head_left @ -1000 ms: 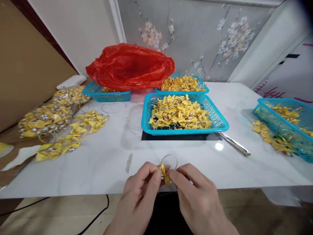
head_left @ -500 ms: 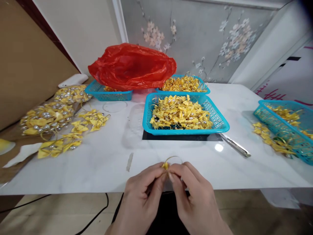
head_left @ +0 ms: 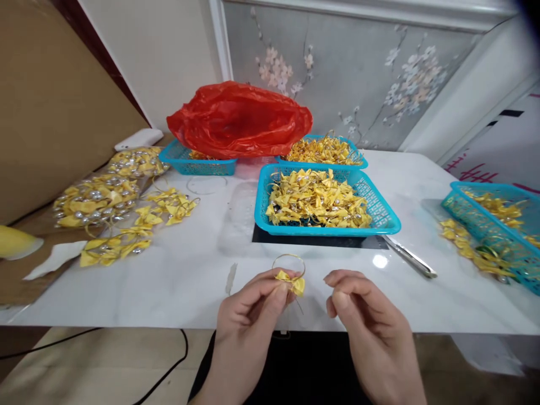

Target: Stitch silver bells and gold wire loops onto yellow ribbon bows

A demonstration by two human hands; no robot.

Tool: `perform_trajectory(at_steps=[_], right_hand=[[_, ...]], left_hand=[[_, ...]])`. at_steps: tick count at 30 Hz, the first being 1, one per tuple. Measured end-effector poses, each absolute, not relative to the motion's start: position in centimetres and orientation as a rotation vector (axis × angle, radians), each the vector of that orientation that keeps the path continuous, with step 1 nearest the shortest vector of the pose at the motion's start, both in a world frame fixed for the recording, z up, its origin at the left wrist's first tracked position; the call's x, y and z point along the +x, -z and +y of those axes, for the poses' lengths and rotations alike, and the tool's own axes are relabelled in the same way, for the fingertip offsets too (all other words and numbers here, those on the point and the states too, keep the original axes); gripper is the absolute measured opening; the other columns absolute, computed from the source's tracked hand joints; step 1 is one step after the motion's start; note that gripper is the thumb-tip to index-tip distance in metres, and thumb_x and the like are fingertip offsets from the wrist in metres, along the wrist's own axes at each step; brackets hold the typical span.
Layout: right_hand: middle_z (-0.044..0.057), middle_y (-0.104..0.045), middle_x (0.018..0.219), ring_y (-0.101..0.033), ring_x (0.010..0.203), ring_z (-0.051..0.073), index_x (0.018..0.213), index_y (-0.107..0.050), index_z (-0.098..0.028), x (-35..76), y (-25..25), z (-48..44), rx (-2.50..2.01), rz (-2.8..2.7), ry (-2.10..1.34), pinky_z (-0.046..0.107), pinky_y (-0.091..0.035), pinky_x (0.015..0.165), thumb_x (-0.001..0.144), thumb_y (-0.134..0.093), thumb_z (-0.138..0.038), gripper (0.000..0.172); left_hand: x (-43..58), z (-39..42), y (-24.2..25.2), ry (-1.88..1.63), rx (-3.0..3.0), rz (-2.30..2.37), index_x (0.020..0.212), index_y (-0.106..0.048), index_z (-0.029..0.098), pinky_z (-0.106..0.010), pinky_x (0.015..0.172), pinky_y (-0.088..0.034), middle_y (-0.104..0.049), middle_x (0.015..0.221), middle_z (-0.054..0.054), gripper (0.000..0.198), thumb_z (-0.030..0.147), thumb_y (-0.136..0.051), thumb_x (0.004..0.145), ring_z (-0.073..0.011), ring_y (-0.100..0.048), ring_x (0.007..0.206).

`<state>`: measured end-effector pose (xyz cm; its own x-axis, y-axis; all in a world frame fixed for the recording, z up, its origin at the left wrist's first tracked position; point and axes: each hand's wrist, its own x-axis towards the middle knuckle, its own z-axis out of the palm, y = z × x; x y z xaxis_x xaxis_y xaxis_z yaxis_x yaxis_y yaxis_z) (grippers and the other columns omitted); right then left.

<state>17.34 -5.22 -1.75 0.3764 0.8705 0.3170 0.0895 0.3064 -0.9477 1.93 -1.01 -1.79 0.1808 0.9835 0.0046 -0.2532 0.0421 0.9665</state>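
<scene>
Near the table's front edge, my left hand [head_left: 255, 315] pinches a yellow ribbon bow [head_left: 297, 286] between thumb and fingers. A thin gold loop [head_left: 302, 263] stands up from the bow, and a fine loose end hangs below it. To the right and apart from the bow is my right hand [head_left: 367, 312], its fingers curled in and the thumb against them, with nothing visible in them. Beyond both hands, a blue basket [head_left: 324, 230] holds a heap of similar yellow bows [head_left: 316, 199] with silvery beads.
Behind stand two more blue baskets [head_left: 202, 167] and a red plastic bag [head_left: 240, 121]. At left lie bagged beaded bows [head_left: 95, 199] and loose bows [head_left: 169, 205]. A silver cutter-like tool [head_left: 411, 259] lies right of the middle basket. Another blue basket [head_left: 485, 225] is far right.
My hands were together at the small yellow bow. My right hand has let go and moved right, while my left keeps the bow, now showing more fully. The view has shifted slightly.
</scene>
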Motion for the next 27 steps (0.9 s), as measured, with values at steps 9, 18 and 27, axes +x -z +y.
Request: perform_trajectory(at_steps=[9, 18, 27], right_hand=[[0.000, -0.067, 0.086, -0.066, 0.071, 0.012, 0.100, -0.061, -0.021, 15.4, 2.5, -5.0, -1.274, -1.411, -0.627, 0.018, -0.056, 0.064, 0.090, -0.060, -0.012, 0.013], [0.005, -0.059, 0.092, -0.061, 0.081, 0.014, 0.096, -0.062, -0.020, 15.3, 1.5, -5.1, -1.282, -1.546, -0.232, 0.023, -0.053, 0.071, 0.097, -0.046, -0.005, 0.022], [0.010, -0.063, 0.112, -0.066, 0.102, 0.022, 0.086, -0.062, -0.021, 20.0, -1.2, -4.5, -0.923, -0.836, -0.980, 0.016, -0.055, 0.050, 0.094, -0.063, -0.027, 0.011]], left_hand=[[1.6, -1.3, 1.4, -1.148, 1.059, 0.959, 0.088, -0.080, 0.027, -0.024, 0.092, -0.054, -0.073, 0.109, -0.002, 0.013, 0.024, -0.067, 0.090, -0.0198, -0.065, 0.108], [1.8, -1.2, 1.5, -1.171, 1.005, 0.967, 0.083, -0.077, 0.024, -0.023, 0.091, -0.056, -0.074, 0.102, -0.001, 0.015, 0.026, -0.065, 0.092, -0.0162, -0.067, 0.097], [2.2, -1.6, 1.1, -1.114, 0.893, 0.864, 0.079, -0.070, 0.021, -0.026, 0.100, -0.052, -0.072, 0.100, -0.001, 0.025, 0.027, -0.056, 0.098, -0.0165, -0.065, 0.108]])
